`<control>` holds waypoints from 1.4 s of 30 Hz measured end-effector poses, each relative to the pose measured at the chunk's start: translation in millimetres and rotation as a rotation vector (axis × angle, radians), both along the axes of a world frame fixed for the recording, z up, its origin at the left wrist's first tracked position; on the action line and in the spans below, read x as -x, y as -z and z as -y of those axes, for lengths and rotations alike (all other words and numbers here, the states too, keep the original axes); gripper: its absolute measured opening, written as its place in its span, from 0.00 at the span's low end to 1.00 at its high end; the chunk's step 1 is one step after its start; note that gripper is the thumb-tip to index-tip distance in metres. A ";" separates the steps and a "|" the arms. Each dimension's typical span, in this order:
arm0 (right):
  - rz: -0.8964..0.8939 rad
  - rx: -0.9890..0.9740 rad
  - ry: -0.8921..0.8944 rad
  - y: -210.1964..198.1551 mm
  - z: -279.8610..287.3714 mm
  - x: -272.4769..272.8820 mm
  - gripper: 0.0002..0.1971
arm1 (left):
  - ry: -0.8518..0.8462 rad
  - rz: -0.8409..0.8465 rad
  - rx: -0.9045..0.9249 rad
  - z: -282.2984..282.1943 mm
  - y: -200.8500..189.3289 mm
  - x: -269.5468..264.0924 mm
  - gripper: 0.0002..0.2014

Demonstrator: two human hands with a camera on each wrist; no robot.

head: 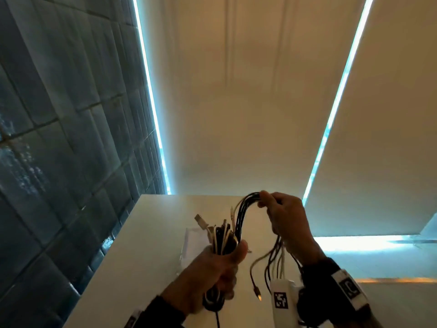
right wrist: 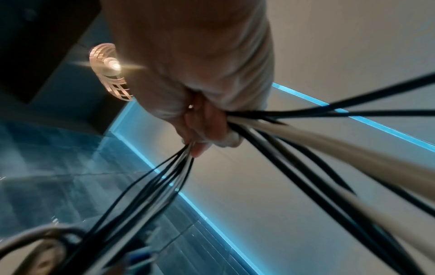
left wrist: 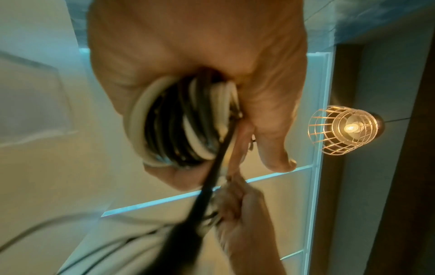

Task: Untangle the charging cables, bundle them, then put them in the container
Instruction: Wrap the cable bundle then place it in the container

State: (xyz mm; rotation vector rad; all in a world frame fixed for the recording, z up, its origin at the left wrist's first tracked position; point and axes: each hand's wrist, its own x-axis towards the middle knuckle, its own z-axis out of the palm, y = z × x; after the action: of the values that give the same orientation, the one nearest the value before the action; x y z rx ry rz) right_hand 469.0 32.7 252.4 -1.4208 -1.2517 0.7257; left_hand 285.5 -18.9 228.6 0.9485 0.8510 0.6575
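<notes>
A bunch of black and white charging cables (head: 224, 235) stands folded in my left hand (head: 220, 263), which grips it in a fist above the white table (head: 146, 245). The same looped bunch (left wrist: 183, 121) fills that fist in the left wrist view. My right hand (head: 281, 214), higher and to the right, grips the loose strands (head: 246, 204) that arch over from the bunch. Their free ends (head: 276, 261) hang below it, one with a metal plug (head: 256, 293). The right wrist view shows the strands (right wrist: 270, 119) passing through the curled fingers (right wrist: 207, 128). A clear flat container (head: 192, 242) lies on the table behind the left hand.
A dark tiled wall (head: 59, 138) runs along the table's left edge. Pale blinds with bright gaps (head: 335, 110) hang behind the table. A caged lamp (left wrist: 346, 130) glows overhead. White tagged wrist bands (head: 280, 301) sit on my forearms.
</notes>
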 end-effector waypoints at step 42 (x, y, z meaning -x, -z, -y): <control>-0.120 0.271 -0.628 61.3 45.4 29.6 0.36 | -0.679 0.496 -0.089 -51.7 -16.7 10.8 0.12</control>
State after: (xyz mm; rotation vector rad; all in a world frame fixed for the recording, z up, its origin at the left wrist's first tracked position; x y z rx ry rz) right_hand 439.4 -12.7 191.1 -1.1637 -1.5608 1.4286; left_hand 274.7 32.8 245.3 0.5149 0.6881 1.4569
